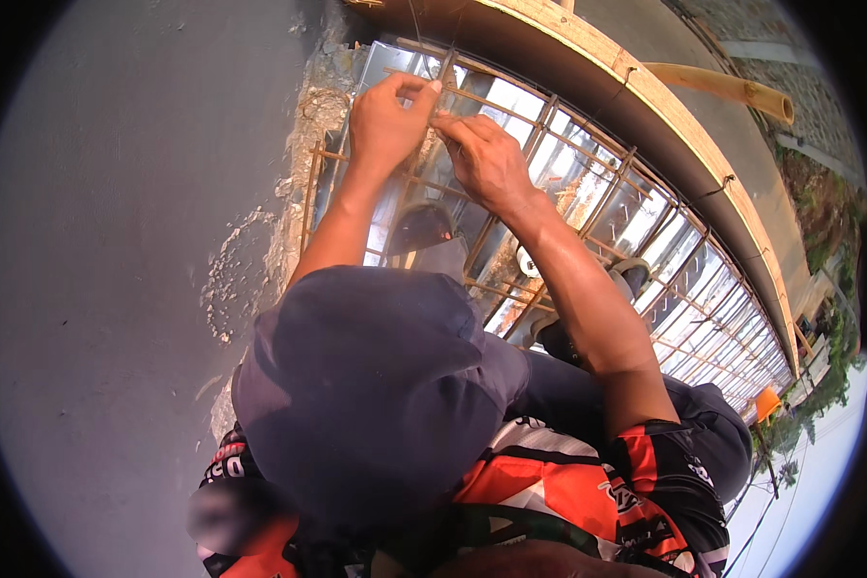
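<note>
My left hand is raised near the top of the view, thumb and fingers pinched together. Close beside it on the right is my right hand, its fingers also pinched. What lies between the fingertips is too small to make out. A thin dark wire comes down from the upper edge toward the hands. Both hands are over the near end of a grid of rusty steel bars, next to an upright bar at the left hand's fingertips. My bent knee in dark trousers fills the middle foreground.
Grey plastered concrete with a broken, crumbly edge spans the left. A long plywood form board curves along the right, with a bamboo pole beyond. My shoe is among the bars over shiny sheeting. Something orange stands far right.
</note>
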Tool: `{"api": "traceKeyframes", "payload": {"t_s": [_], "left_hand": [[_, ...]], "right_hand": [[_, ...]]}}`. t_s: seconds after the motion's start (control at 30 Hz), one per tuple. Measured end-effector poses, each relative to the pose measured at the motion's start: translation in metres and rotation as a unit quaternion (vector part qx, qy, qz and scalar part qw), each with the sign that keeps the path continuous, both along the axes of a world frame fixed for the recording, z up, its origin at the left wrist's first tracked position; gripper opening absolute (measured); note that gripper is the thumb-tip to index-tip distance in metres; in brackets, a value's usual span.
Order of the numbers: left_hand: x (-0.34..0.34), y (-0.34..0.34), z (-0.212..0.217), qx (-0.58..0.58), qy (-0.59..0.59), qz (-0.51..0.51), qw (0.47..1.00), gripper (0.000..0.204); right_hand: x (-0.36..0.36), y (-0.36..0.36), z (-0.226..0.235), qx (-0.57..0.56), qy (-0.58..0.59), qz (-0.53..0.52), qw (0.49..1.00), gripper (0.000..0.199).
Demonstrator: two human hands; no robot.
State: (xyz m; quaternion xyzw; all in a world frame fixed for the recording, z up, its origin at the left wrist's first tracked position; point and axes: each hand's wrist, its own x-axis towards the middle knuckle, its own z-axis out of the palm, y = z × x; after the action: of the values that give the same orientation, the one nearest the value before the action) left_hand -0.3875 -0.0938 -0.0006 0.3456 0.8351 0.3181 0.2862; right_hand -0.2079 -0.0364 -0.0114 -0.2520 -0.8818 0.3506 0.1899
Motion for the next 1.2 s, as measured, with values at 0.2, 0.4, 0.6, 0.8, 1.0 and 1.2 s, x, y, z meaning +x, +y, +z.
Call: {"api": "traceKeyframes", "payload": {"t_s": [0.2,0.4,0.6,0.8,1.0,1.2], "left_hand": [[-0.037,0.013,-0.005,-0.114,-0.063,-0.11,0.985,0.032],[-0.055,0.026,0.019,-0.155,-0.016,-0.217,0.964,0.028],[-0.077,0.039,0.017,-0.183,0.009,-0.309,0.933,0.027],[-0.098,0.063,0.026,-0.28,0.041,-0.382,0.88,0.028],[-0.09,0.066,0.044,-0.183,0.3,-0.381,0.855,0.033],[-0.062,0.05,0.057,0.038,0.362,-0.189,0.912,0.033]], "right_hand": [[-0.032,-0.029,0.007,-0.067,0.014,-0.032,0.997,0.027],[-0.035,-0.029,0.018,-0.074,0.042,0.016,0.996,0.029],[-0.023,0.042,0.03,-0.133,-0.017,-0.086,0.987,0.032],[-0.054,0.064,0.01,-0.044,-0.111,-0.073,0.99,0.031],[-0.066,0.062,-0.008,-0.037,-0.086,-0.056,0.994,0.022],[-0.072,0.049,-0.028,0.139,-0.042,-0.096,0.985,0.015]]}}
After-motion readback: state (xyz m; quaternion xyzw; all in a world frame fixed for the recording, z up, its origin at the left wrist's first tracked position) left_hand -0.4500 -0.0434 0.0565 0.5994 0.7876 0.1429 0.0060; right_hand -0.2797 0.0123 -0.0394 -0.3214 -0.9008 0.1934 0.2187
